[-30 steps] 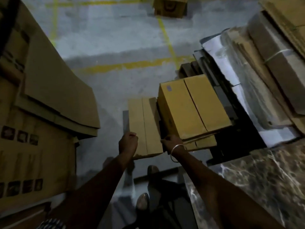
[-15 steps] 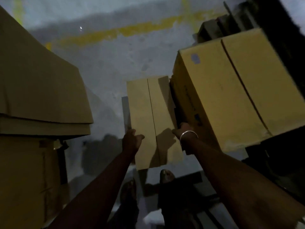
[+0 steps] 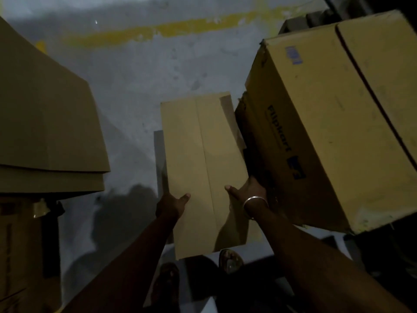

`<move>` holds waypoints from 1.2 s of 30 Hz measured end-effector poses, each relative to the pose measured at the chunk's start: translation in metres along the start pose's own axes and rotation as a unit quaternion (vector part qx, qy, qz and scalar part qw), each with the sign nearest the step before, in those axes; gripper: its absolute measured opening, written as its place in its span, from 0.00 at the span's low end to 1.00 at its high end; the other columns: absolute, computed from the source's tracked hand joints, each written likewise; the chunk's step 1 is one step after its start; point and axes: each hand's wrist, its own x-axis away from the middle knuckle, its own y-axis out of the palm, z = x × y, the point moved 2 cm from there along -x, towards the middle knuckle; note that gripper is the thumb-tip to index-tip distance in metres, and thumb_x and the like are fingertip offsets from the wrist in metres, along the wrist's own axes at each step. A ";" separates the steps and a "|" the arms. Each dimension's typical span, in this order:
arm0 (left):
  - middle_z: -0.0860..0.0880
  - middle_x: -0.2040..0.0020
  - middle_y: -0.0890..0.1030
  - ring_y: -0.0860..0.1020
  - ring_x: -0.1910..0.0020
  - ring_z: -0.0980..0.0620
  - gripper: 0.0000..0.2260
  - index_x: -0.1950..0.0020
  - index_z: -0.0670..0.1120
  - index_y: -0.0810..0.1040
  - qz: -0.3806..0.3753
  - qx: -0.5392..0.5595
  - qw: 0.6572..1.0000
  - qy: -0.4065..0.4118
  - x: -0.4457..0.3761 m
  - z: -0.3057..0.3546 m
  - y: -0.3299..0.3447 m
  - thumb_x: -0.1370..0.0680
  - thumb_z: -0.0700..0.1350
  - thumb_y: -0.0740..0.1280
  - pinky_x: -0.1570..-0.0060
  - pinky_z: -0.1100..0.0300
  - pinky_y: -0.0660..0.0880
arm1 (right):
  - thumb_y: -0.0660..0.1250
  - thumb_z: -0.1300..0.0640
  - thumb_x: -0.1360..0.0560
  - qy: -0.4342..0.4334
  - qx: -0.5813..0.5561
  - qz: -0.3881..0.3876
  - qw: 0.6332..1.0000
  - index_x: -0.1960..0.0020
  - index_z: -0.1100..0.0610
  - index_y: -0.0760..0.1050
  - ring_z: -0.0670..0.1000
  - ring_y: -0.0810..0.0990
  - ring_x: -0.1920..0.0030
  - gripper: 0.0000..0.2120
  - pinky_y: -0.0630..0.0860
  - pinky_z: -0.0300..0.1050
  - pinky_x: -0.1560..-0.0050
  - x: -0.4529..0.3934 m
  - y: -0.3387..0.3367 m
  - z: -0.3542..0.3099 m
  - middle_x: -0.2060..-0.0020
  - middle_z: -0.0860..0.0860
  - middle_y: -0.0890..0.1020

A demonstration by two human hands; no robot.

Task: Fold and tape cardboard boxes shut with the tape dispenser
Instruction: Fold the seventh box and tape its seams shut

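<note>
From the head view, the flat tan folded cardboard box (image 3: 203, 172) now fills more of the frame than a second ago and has slid out beside the larger yellow printed carton (image 3: 327, 123); the left hand (image 3: 171, 205) holds its left edge, thumb on top, the right hand (image 3: 244, 190) its right edge. It is not yet opened, so folding and taping remain ahead, and no tape dispenser shows; below the grip lies the grey concrete floor (image 3: 126, 86) with a yellow painted line (image 3: 158, 32), left of it stacked brown cardboard sheets (image 3: 45, 123).
</note>
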 end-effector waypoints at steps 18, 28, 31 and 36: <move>0.40 0.38 0.80 0.78 0.44 0.39 0.24 0.35 0.41 0.78 0.061 0.046 0.992 0.105 0.351 0.193 -0.304 0.22 0.57 0.69 0.51 0.55 0.70 | 0.74 0.33 0.31 -0.068 -0.013 0.089 0.994 0.35 0.62 0.74 0.62 0.79 0.45 0.39 0.75 0.45 0.59 0.364 -0.234 -0.188 0.41 0.60 0.80; 0.44 0.57 0.82 0.81 0.57 0.42 0.14 0.58 0.44 0.79 0.030 0.066 0.954 0.291 0.522 0.317 -0.369 0.28 0.55 0.71 0.54 0.51 0.77 | 0.72 0.32 0.30 -0.115 -0.072 0.243 0.960 0.45 0.64 0.75 0.60 0.78 0.54 0.35 0.73 0.47 0.58 0.545 -0.391 -0.185 0.52 0.57 0.79; 0.44 0.57 0.83 0.82 0.57 0.42 0.18 0.56 0.44 0.81 -0.005 0.064 0.938 0.339 0.565 0.343 -0.352 0.34 0.57 0.70 0.51 0.47 0.79 | 0.73 0.33 0.31 -0.113 -0.128 0.300 0.939 0.42 0.59 0.74 0.62 0.81 0.50 0.33 0.75 0.49 0.59 0.575 -0.427 -0.149 0.47 0.58 0.81; 0.46 0.56 0.83 0.81 0.57 0.43 0.16 0.53 0.45 0.81 -0.063 0.066 0.914 0.395 0.636 0.367 -0.294 0.33 0.55 0.72 0.54 0.49 0.79 | 0.69 0.24 0.40 -0.076 -0.167 0.362 0.914 0.43 0.56 0.78 0.59 0.81 0.54 0.41 0.82 0.54 0.53 0.619 -0.472 -0.069 0.50 0.56 0.83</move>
